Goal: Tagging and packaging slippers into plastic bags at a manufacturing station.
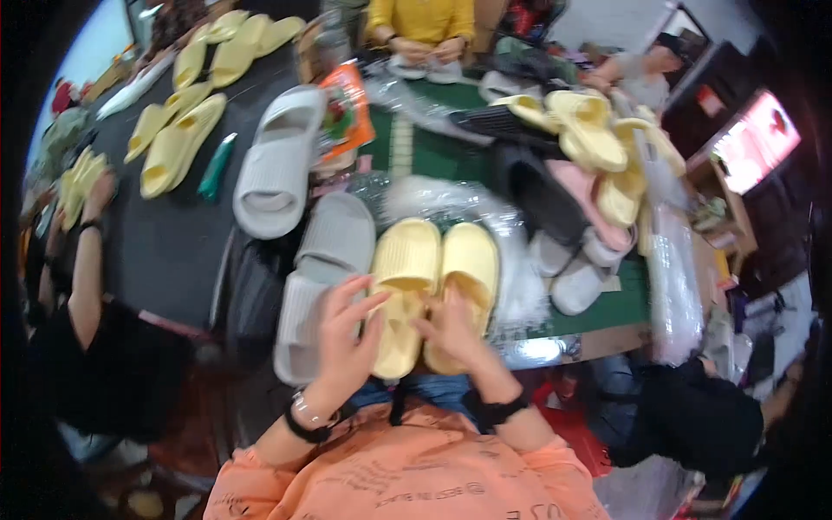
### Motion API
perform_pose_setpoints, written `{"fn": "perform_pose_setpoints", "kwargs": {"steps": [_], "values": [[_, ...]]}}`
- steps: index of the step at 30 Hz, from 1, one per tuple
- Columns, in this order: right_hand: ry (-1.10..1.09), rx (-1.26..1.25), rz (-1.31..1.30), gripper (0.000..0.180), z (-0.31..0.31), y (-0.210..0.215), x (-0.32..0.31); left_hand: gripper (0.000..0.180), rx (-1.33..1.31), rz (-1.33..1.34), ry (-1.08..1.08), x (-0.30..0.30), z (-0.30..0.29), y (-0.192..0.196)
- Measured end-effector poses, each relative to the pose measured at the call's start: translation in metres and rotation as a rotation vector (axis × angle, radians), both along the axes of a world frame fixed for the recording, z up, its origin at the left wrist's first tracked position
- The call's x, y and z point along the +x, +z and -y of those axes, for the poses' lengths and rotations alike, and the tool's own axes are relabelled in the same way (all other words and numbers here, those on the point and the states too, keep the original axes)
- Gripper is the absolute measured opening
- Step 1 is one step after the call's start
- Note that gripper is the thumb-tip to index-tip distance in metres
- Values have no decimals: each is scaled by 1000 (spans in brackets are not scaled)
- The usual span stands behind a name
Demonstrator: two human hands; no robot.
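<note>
A pair of yellow slippers lies side by side in front of me, toes pointing away, at the near edge of the table. My left hand point(351, 334) is at the left yellow slipper point(406, 251), its fingers spread and touching or just above the footbed. My right hand point(453, 328) lies over the right yellow slipper point(470, 254), with thumb and fingers apart and the fingertips near the strap opening. Motion blurs this hand a little. To the left of the pair is a grey slipper point(336, 234), with a paler grey slipper point(299, 299) nearer me, partly behind my left hand.
Clear plastic wrap point(451, 201) lies beyond the pair on the green table mat point(598, 322). Mixed slippers pile up at the right, including a black slipper point(542, 195). A large light grey slipper point(282, 165) and a green tube point(217, 169) are leftward. Co-workers sit around.
</note>
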State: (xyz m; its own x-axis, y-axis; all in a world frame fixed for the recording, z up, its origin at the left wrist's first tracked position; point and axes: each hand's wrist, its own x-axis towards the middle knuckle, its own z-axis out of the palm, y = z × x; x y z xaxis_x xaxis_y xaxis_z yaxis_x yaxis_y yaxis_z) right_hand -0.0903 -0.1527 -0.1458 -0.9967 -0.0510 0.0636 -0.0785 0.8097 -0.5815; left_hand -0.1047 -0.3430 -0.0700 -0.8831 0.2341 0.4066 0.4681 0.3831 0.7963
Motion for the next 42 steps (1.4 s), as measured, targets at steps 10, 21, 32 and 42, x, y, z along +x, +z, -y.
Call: {"fn": "perform_pose_setpoints", "kwargs": {"steps": [10, 21, 32, 42], "values": [[-113, 220, -392, 37, 28, 83, 29, 27, -355, -120, 196, -8, 18, 3], [-679, 726, -711, 48, -259, 259, -134, 28, -300, -131, 174, -1, 28, 2], [-579, 674, -179, 60, -444, 214, -168, 60, -411, -113, 275, 8, 57, 6], [176, -54, 134, 43, -20, 110, -57, 94, -911, 40, 299, 12, 32, 6]]}}
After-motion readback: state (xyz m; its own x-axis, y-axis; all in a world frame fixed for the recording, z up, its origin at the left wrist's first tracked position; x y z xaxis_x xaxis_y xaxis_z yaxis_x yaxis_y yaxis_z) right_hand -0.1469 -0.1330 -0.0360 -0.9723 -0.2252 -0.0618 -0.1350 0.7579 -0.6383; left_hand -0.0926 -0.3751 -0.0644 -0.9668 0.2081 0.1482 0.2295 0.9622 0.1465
